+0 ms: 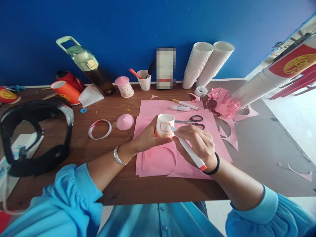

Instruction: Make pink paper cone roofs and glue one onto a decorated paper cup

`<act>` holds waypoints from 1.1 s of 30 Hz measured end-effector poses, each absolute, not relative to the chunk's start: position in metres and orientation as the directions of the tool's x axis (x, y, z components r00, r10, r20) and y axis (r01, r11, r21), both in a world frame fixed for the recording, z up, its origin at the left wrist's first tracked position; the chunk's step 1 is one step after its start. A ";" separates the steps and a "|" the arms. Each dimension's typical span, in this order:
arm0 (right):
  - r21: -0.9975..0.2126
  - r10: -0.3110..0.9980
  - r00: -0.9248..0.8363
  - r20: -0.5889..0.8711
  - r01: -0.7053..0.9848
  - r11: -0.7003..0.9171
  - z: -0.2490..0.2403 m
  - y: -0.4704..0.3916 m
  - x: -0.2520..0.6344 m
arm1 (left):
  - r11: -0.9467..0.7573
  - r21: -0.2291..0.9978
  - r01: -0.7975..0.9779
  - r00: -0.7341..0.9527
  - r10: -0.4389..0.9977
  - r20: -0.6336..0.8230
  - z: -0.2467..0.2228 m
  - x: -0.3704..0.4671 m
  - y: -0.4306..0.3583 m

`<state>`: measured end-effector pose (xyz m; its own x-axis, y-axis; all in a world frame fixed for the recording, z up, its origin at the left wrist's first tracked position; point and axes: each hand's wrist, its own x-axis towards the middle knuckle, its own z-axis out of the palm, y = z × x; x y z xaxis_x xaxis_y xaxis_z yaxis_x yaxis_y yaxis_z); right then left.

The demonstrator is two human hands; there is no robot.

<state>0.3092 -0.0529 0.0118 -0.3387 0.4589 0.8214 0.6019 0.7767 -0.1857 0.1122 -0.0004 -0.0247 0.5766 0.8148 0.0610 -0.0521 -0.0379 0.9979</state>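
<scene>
From my distant place, I have the left grip (150,133) wrapped around the white paper cup (161,130), leaving its front uncovered; I judge this keeps the drawn side facing me and stops the cup from turning. The cup is over the pink paper sheets (158,164), near the middle of the desk (116,186). My right grip (197,141) is grasping the white marker (189,152) in the way of a pencil, and its tip is at the orange square outline; I cannot tell if it touches.

The scissors (184,121) lie just behind the cup, and the glue stick (179,108) farther back, probably to be within reach but not under the wrists. The pink cone (125,121) sits apart on the left, perhaps to avoid crushing it. Behind it stands a decorated cup (126,90) wearing a similar cone, easily seen from here.
</scene>
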 end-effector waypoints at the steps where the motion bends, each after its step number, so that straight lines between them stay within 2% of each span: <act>1: -0.188 0.461 -0.339 0.820 0.601 0.777 0.012 -0.053 0.309 | -0.038 0.998 -0.049 0.575 0.816 0.059 -0.025 0.112 0.000; 10: -0.201 0.471 -0.351 0.809 0.589 0.783 0.016 -0.054 0.305 | 0.015 0.998 -0.064 0.583 0.812 0.025 -0.027 0.112 -0.001; 24: -0.217 0.496 -0.370 0.785 0.586 0.781 0.014 -0.058 0.303 | -0.013 0.999 -0.035 0.549 0.835 0.031 -0.027 0.112 -0.001; 33: -0.164 0.431 -0.379 0.819 0.565 0.809 0.014 -0.059 0.305 | 0.002 0.998 -0.067 0.588 0.808 0.038 -0.030 0.110 -0.001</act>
